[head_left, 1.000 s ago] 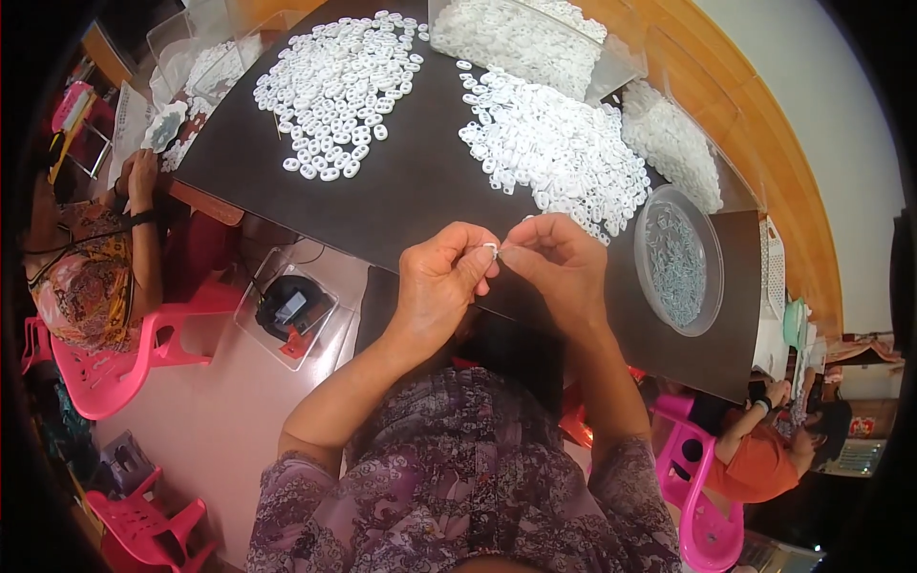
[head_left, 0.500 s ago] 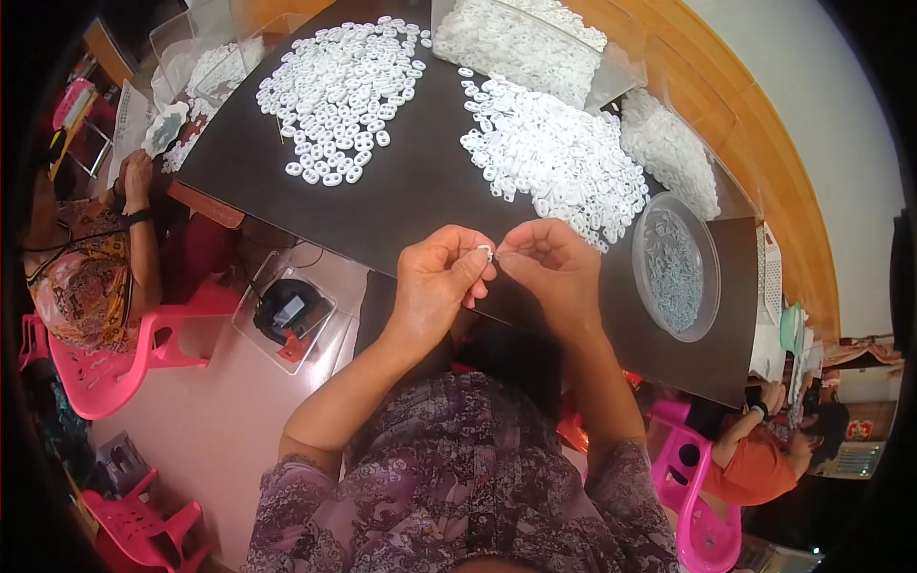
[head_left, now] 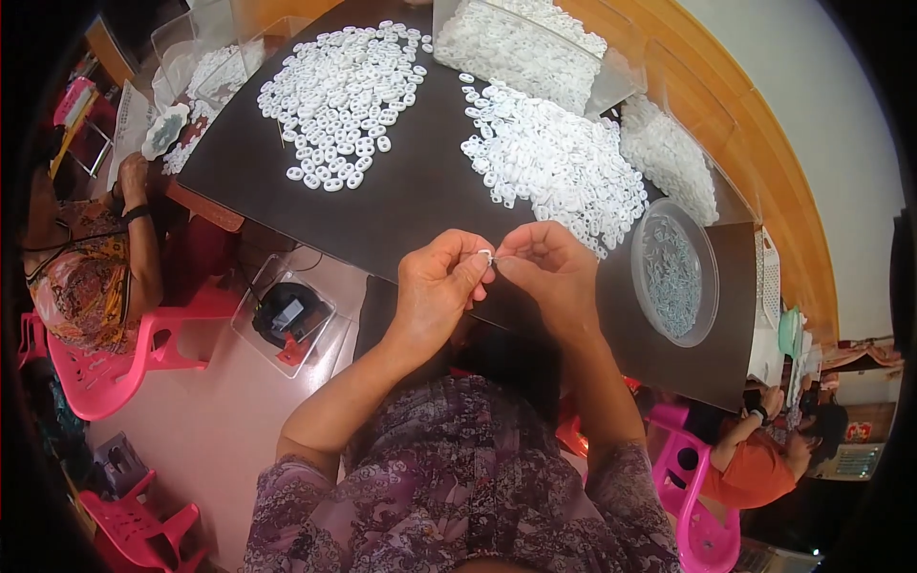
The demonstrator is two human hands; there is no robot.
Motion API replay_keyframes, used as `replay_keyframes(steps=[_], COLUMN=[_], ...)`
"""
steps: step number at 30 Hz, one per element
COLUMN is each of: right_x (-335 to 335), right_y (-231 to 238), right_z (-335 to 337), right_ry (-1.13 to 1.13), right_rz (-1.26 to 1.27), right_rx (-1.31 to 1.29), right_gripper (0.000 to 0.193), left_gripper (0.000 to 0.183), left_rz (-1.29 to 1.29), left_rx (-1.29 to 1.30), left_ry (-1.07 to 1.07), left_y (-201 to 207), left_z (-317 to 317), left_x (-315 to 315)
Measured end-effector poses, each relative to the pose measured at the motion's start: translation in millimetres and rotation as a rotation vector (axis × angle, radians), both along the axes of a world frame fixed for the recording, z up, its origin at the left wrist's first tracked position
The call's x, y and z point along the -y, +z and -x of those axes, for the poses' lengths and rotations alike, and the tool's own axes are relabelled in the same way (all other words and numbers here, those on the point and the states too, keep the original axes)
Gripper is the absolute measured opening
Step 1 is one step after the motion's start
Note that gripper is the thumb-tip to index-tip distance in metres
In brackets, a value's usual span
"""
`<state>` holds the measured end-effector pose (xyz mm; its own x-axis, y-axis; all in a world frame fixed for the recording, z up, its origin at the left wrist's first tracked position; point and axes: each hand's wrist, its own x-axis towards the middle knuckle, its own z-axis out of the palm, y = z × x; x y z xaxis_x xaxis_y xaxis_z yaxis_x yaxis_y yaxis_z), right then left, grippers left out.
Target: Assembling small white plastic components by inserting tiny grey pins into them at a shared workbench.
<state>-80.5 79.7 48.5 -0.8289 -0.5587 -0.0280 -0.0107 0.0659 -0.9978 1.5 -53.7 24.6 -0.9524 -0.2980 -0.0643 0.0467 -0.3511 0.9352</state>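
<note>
Near the front edge of the dark table, my left hand is closed in a pinch on a small white plastic piece. My right hand meets it from the other side, thumb and forefinger pressed together at the piece. Something thin and tiny seems to sit between those fingertips, too small to name. Beyond my hands lies a heap of small white plastic parts. Farther left spreads a pile of white oval two-holed pieces. Right of my hands, a round clear tray holds many small grey metal pins or screws.
A clear bin of white parts stands at the back, beside a bag of similar parts. Co-workers sit at left and right. Pink plastic chairs and a floor box stand around the table.
Both hands stay together in nearly the same place, with only slight finger movement at the white piece. The view has shifted a little.
</note>
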Motion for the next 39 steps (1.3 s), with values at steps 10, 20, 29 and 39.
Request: replay_keyframes(steps=[10,20,29,39], right_x=[1.6,3.7,15.7,-11.8], right_y=[2.4,-3.3,27.7,20.3], right_z=[5.6,-4.3,19.4,9.1], right_ry=[0.011,-0.002,-0.059,-0.148], right_rz=[-0.032,0.017,0.088,-0.038], right_rx=[-0.039,0.007,-0.204,-0.169], right_gripper=[0.018,0.014,0.014,0.010], left_gripper=[0.012,0.010,0.004,0.012], left_rz=[0.310,0.143,0.522,0.346], left_rx=[-0.051,-0.030,-0.237,-0.116], left_ry=[0.126,0.106,0.381,0.128], left_y=[4.2,-6.0,20.6,15.7], left_z=[6.3,0.6,37.3,26.1], left_x=[-7.4,-7.1,-11.7,-26.0])
